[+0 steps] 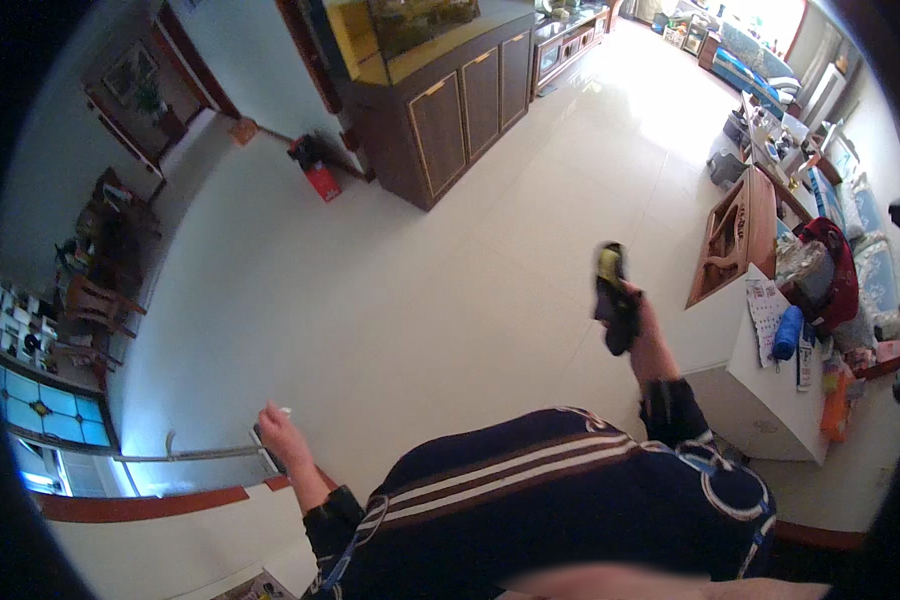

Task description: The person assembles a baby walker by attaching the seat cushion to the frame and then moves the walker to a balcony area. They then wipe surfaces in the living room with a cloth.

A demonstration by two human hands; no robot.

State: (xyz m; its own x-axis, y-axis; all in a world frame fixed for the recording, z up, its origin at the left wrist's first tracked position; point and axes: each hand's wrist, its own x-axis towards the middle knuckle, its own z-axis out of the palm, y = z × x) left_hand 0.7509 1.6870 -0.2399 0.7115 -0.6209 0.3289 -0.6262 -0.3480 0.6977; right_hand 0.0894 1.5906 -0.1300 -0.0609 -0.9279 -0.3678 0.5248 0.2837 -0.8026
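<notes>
My right hand is raised over the floor in front of me, to the right. It is closed round a blurred black object with a yellow-green patch; its exact kind does not show. On the left, my left hand hangs out from my side with its fingers curled in. A small white bit peeks out at the fingers, too small to name. The two hands are far apart, and neither touches any furniture.
To the right stands a white cabinet with a blue roll and a red bag near it. Ahead is a dark brown cabinet under a glass tank. A red box sits on the pale tiled floor. Wooden chairs are far left.
</notes>
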